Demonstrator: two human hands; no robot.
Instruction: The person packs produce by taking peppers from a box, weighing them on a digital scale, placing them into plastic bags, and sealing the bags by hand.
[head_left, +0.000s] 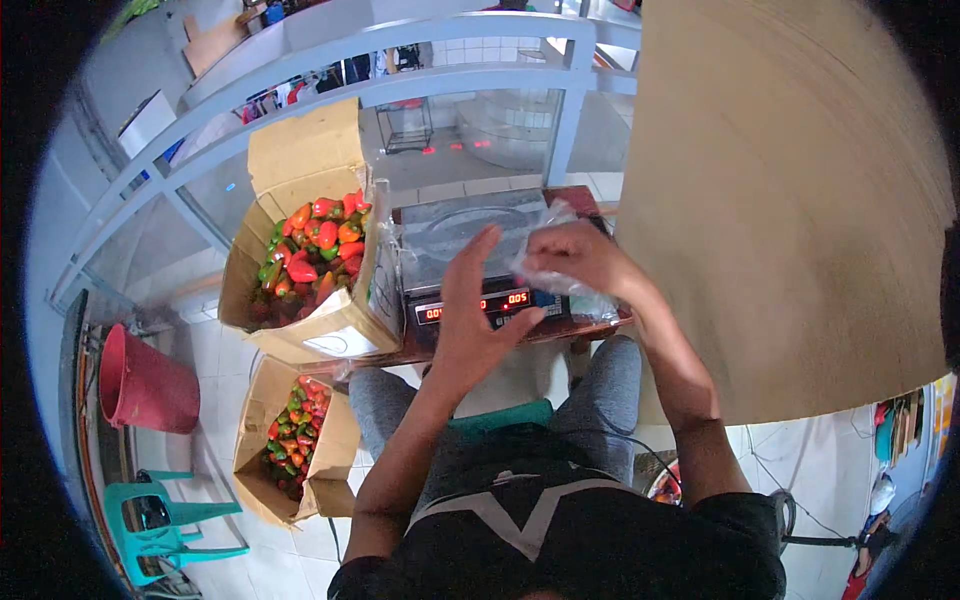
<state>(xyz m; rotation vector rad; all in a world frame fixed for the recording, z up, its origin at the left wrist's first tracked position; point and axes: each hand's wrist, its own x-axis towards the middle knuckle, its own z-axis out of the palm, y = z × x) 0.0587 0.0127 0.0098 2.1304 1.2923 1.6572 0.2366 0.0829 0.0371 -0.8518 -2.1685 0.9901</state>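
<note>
My left hand [473, 305] is raised with fingers spread over the front of a digital weighing scale [455, 235], holding nothing. My right hand [580, 258] grips a crumpled clear plastic bag [570, 285] just above the scale's right front corner. The scale has a steel pan and a red lit display [440, 311], and it rests on a small dark red table [590, 330]. An open cardboard box [330, 330] of red, orange and green peppers [315, 250] stands left of the scale.
A second cardboard box of peppers [295, 440] sits on the tiled floor at my left knee. A red bucket [145, 385] and a teal plastic chair [160, 525] stand further left. A large brown board [790, 200] fills the right side. A white metal railing [400, 85] runs behind.
</note>
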